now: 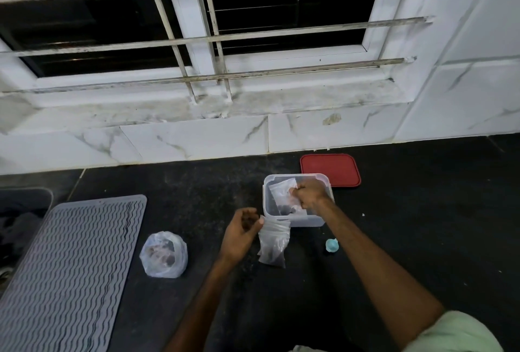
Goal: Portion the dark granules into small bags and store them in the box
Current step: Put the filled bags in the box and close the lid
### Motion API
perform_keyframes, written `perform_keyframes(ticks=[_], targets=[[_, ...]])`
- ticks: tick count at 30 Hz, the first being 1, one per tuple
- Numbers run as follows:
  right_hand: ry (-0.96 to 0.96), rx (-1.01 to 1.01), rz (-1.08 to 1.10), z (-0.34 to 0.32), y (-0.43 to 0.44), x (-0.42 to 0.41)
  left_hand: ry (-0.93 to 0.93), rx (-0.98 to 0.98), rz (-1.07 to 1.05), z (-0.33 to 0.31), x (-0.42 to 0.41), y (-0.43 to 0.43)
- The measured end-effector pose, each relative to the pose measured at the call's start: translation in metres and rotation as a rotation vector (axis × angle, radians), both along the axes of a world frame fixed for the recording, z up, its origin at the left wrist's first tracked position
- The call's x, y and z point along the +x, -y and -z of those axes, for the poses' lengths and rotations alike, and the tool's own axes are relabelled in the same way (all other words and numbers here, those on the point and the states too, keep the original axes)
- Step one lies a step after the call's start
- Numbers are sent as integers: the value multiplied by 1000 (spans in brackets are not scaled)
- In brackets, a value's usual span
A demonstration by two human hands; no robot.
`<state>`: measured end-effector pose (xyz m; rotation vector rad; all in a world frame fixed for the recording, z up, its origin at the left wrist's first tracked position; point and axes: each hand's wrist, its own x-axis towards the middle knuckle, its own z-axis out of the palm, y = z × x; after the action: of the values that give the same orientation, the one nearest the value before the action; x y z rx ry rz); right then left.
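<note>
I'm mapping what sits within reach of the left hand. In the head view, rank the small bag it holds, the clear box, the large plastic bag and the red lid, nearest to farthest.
From the left hand:
1. Small bag, pinched in its fingers.
2. Clear box, just up and right.
3. Large plastic bag, to the left on the counter.
4. Red lid, behind the box by the wall.
</note>
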<state>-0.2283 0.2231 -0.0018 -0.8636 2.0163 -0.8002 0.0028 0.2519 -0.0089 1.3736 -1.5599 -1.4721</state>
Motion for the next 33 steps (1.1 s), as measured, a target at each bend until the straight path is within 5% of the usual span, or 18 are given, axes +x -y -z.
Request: perform_keyframes(ticks=[4, 9, 12, 17, 23, 30, 33], targets=[[131, 136, 18, 12, 5, 11, 52, 13, -3, 11, 6, -13], [-477, 178, -236, -1, 2, 19, 140, 63, 14, 19, 7, -18], [-618, -7, -171, -27, -14, 28, 171, 58, -3, 25, 9, -18], [-335, -295, -121, -54, -50, 35, 65, 12, -32, 10, 4, -27], [237, -236, -254, -56, -96, 23, -200, 74, 12, -39, -10, -30], [209, -339, -85, -58, -77, -9, -301, 52, 8, -83, -45, -1], [-97, -302, -51, -56, -53, -30, -203, -23, -49, -70, -43, 10]])
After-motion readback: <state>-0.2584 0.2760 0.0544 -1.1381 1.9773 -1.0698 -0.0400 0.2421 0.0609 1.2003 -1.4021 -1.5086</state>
